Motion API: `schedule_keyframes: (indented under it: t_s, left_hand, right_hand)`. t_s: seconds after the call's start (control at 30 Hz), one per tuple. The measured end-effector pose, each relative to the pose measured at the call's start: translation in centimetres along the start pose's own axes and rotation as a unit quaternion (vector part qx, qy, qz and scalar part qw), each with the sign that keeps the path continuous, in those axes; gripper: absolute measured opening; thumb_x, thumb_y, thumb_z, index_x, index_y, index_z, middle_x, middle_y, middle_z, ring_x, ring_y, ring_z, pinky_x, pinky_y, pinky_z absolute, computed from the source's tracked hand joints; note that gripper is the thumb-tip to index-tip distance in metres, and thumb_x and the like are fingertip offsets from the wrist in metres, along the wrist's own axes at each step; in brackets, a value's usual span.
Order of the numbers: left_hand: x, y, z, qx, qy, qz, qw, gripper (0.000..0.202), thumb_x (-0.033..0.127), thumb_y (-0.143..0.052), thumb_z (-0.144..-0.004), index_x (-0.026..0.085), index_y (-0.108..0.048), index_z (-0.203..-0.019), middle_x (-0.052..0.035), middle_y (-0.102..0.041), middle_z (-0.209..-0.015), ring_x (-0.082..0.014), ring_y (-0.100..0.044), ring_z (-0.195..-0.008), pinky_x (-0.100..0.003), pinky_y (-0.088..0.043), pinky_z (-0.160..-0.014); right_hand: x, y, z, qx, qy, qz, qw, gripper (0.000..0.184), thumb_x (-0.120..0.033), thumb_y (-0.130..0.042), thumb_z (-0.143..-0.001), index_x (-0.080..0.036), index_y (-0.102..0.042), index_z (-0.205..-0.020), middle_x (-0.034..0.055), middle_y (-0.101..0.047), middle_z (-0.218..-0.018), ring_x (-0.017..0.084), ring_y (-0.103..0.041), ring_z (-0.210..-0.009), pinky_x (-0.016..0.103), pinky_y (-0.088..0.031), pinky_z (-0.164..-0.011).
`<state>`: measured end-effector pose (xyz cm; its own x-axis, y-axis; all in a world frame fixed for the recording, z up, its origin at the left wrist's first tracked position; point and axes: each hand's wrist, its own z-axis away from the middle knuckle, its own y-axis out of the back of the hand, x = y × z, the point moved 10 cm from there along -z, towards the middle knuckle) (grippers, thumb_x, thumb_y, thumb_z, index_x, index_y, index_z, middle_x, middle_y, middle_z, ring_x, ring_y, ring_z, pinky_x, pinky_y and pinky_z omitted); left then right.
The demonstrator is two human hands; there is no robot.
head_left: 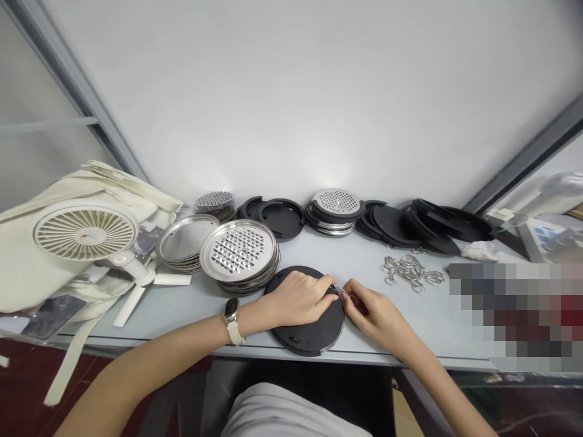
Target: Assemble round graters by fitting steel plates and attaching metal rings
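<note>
A black round disc (314,331) lies flat near the table's front edge. Across its top rests my left hand (300,297), fingers bent, its thumb and forefinger gripping the disc's right rim. My right hand (371,309) is closed in a pinch on a thin metal wire hook (342,291), held against that same rim; part of the hook is hidden by the fingers. A loose pile of similar wire hooks (412,271) sits to the right. Left of the disc stands a stack of round metal grater plates (239,252), raised teeth showing on the top one.
Behind it are plain metal discs (189,238) and smaller perforated plates (214,200). Black round frames (281,218) line the wall, and one stack carries a perforated metal disc (337,202). A white fan (86,232) and cream bag (27,243) occupy the left.
</note>
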<state>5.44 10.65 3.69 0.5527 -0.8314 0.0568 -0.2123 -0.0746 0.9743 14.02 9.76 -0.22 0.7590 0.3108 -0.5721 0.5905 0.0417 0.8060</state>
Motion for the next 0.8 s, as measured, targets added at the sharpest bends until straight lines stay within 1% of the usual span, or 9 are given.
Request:
schedule_keyframes:
  t_s: [0.37, 0.6, 0.8]
  left_hand:
    - [0.02, 0.05, 0.01, -0.007, 0.003, 0.002, 1.000, 0.028, 0.037, -0.035, -0.096, 0.016, -0.052, -0.104, -0.0047, -0.066, -0.071, -0.0220, -0.066, -0.064, -0.028, -0.042, -0.055]
    - [0.12, -0.01, 0.09, -0.004, -0.004, 0.016, 1.000, 0.026, 0.034, -0.034, -0.097, 0.016, -0.051, -0.103, -0.0045, -0.066, -0.073, -0.0211, -0.065, -0.065, -0.029, -0.043, -0.058]
    - [0.08, 0.00, 0.03, -0.008, -0.003, 0.007, 1.000, 0.024, 0.034, -0.034, -0.096, 0.017, -0.051, -0.097, -0.0037, -0.065, -0.069, -0.0201, -0.065, -0.063, -0.027, -0.041, -0.056]
  right_hand:
    - [0.42, 0.35, -0.01, 0.011, -0.018, -0.009, 1.000, 0.013, -0.031, -0.037, -0.093, -0.024, -0.039, -0.082, -0.0075, -0.041, -0.056, 0.011, -0.041, -0.048, 0.021, -0.032, -0.051]
    - [-0.25, 0.02, 0.18, -0.009, 0.012, 0.000, 1.000, 0.015, -0.028, -0.037, -0.093, -0.023, -0.040, -0.078, -0.0071, -0.038, -0.055, 0.011, -0.039, -0.048, 0.022, -0.031, -0.050]
    - [-0.48, -0.08, 0.03, -0.006, 0.026, 0.013, 1.000, 0.017, -0.028, -0.035, -0.094, -0.023, -0.041, -0.079, -0.0056, -0.042, -0.057, 0.012, -0.040, -0.048, 0.023, -0.032, -0.051]
